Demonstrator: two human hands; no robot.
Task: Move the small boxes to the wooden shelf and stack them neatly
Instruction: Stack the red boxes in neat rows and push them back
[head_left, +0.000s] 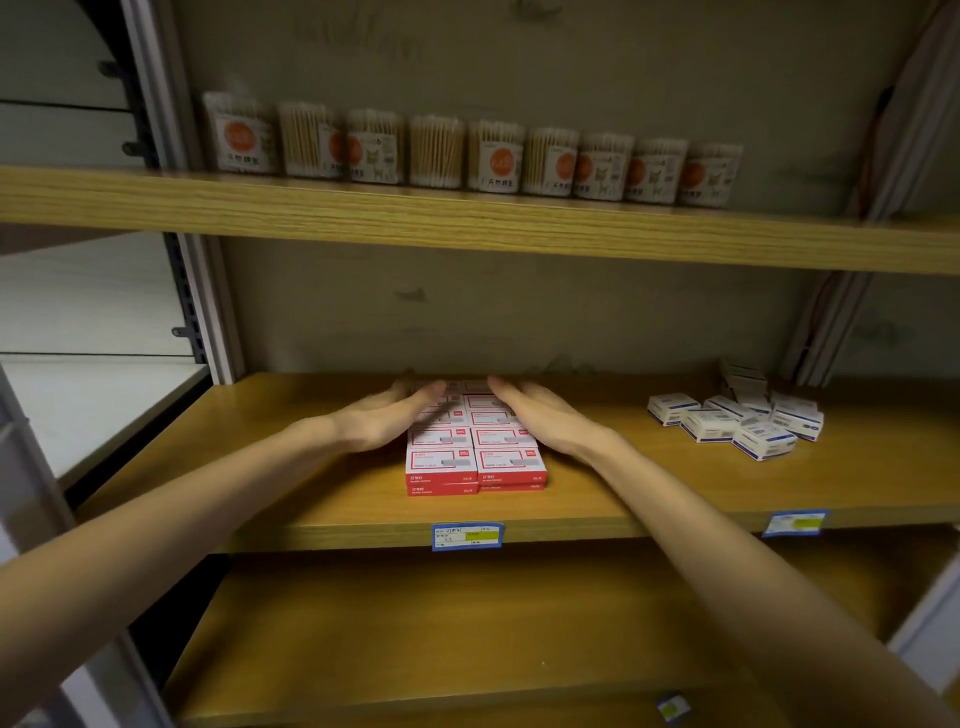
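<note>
Smooth, grained wooden shelf (322, 499) under both hands; glossy red-and-white cardboard boxes (475, 457) between them; matt white cartons (727, 423) rightward.

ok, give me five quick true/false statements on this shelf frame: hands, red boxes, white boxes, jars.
1. Both hands, left hand and right hand, flank the red boxes with straight fingers. True.
2. The red boxes sit in two columns, at least two layers high. True.
3. The white boxes are stacked neatly. False: they lie in a loose jumble on the middle shelf, to the right.
4. The jars of cotton swabs share a shelf with the red boxes. False: they stand one shelf above.
5. The right hand holds a white box. False: it presses against the red boxes.
</note>
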